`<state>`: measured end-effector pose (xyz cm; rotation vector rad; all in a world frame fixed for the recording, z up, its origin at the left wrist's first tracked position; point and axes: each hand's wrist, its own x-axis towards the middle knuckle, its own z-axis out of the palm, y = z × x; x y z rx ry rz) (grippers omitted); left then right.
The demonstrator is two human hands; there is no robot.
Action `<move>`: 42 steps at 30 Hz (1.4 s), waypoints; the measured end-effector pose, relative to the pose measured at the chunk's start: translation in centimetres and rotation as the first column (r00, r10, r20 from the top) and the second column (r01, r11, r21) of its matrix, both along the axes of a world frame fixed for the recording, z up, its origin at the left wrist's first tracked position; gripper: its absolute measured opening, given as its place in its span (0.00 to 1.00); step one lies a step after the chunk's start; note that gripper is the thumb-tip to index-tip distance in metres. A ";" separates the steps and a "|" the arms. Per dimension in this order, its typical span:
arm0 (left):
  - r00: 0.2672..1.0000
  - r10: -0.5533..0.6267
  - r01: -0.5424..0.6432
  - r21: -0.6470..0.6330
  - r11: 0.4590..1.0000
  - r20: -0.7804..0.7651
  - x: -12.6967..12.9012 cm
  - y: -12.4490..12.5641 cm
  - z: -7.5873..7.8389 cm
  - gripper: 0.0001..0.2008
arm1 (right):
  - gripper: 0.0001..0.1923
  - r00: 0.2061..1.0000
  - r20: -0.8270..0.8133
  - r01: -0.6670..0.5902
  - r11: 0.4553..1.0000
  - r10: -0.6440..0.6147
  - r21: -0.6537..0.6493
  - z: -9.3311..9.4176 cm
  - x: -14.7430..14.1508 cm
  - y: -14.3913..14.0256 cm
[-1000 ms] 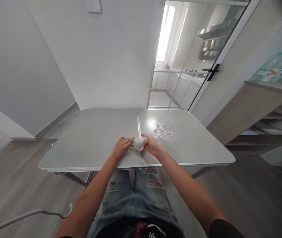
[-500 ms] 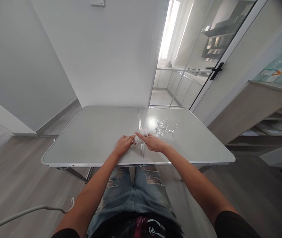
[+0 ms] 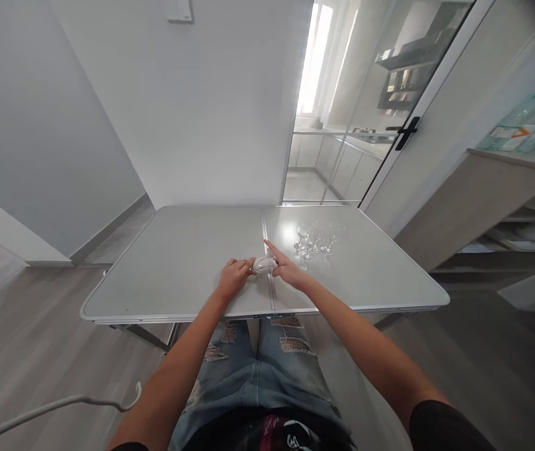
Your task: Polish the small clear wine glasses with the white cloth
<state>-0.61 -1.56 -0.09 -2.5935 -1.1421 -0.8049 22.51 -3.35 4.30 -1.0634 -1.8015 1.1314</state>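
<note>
left hand [image 3: 233,276] pinches small white object [image 3: 262,264] at counter [image 3: 178,263] centre seam; right hand [image 3: 287,270], wrapped round it a second ago, now touches with extended fingers | glasses [image 3: 313,241] at 2 o'clock

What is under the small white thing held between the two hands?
The white object sits over the table's centre seam, pinched by the left hand and right hand. Bare grey table shows around it; whether it touches the top, or what lies beneath, is hidden.

A grey folding table [image 3: 178,263] bears a small white object [image 3: 264,264] and clear glasses [image 3: 312,241].
</note>
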 end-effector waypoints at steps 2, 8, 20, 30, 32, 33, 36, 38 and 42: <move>1.000 -0.004 0.004 0.011 1.000 0.000 0.0 -0.1 0.2 0.16 | 0.51 0.975 -0.176 0.100 0.978 -0.133 -0.184 -0.6 -0.5 0.0; 0.999 -0.016 0.017 0.013 1.000 -0.035 0.1 -0.3 0.4 0.16 | 0.46 0.959 -0.165 0.193 0.956 -0.232 -0.222 -2.1 -0.9 -0.3; 0.994 -0.070 0.067 -0.047 0.997 -0.080 0.2 -0.3 0.1 0.16 | 0.46 0.661 0.748 -0.512 0.694 -0.058 0.506 -0.5 2.5 -0.5; 0.998 -0.029 0.026 -0.056 0.998 -0.064 0.1 -0.1 0.1 0.17 | 0.42 0.997 0.069 0.013 0.983 -0.026 0.182 -1.8 -0.2 -0.9; 0.998 -0.018 0.016 -0.041 0.999 -0.052 0.0 -0.1 0.0 0.17 | 0.42 0.974 -0.138 0.169 0.982 -0.179 -0.084 -2.0 -1.1 -0.6; 0.998 -0.020 0.019 -0.036 0.999 -0.052 0.0 -0.1 0.0 0.17 | 0.42 0.945 -0.199 0.213 0.951 -0.258 -0.224 -2.1 -1.4 -0.5; 0.998 -0.042 0.041 -0.029 0.999 -0.050 -0.1 0.0 0.0 0.17 | 0.45 0.886 -0.271 0.215 0.850 -0.377 -0.481 -2.0 -1.9 -0.1; 0.998 -0.043 0.042 -0.020 0.999 -0.035 -0.1 0.0 -0.1 0.17 | 0.45 0.891 -0.259 0.212 0.846 -0.373 -0.490 -1.7 -2.0 -0.1; 1.000 0.012 -0.012 0.008 1.000 0.014 0.0 -0.1 -0.2 0.17 | 0.44 0.942 -0.114 0.302 0.944 -0.317 -0.130 -0.7 -2.1 -1.1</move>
